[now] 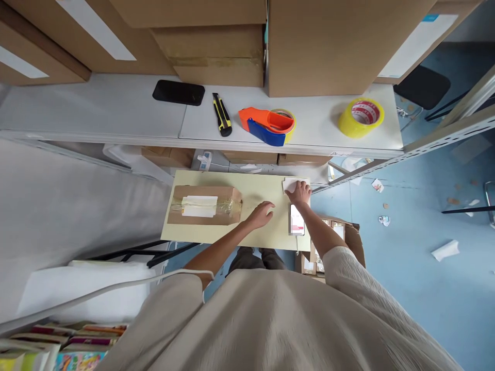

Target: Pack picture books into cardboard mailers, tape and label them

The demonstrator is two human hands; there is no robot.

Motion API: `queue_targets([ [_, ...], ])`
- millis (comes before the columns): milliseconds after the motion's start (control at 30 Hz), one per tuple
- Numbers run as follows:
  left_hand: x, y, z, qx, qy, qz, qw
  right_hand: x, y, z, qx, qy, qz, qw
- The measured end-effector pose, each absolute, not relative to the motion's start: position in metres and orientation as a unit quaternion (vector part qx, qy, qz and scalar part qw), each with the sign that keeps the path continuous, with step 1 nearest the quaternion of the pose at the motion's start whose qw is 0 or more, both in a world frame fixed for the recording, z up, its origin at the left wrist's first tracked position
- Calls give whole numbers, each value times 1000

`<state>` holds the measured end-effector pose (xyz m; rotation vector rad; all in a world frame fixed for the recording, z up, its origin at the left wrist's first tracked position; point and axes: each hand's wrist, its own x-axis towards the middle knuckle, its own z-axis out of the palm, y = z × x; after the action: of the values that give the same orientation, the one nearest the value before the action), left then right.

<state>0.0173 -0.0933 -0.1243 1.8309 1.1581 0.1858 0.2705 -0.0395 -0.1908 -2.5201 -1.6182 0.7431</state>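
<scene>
My right hand is at the far right corner of the pale yellow tabletop, its thumb and fingers on a small stack of white paper slips. Just below that hand lies a phone with a lit screen and a white cable. My left hand hovers over the middle of the tabletop, fingers loosely bent and holding nothing. To its left rests a brown cardboard box, sealed with clear tape and bearing a white label.
On the grey shelf ahead are a black phone, a box cutter, an orange-and-blue tape dispenser and a yellow tape roll. Large cartons stand behind them. An open carton sits right of the table.
</scene>
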Motion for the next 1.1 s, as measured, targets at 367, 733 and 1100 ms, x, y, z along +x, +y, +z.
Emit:
queue_targets([
  [367,22,-92,-126,739,466,82,479,266,-40,-184,-802,-550,232,21],
  [733,41,-66,-132,661,503,137,540,272,-45,-146,-811,-523,248,89],
  [1100,138,-20,-147,446,525,272,672,298,-60,-113,-780,-396,391,286],
])
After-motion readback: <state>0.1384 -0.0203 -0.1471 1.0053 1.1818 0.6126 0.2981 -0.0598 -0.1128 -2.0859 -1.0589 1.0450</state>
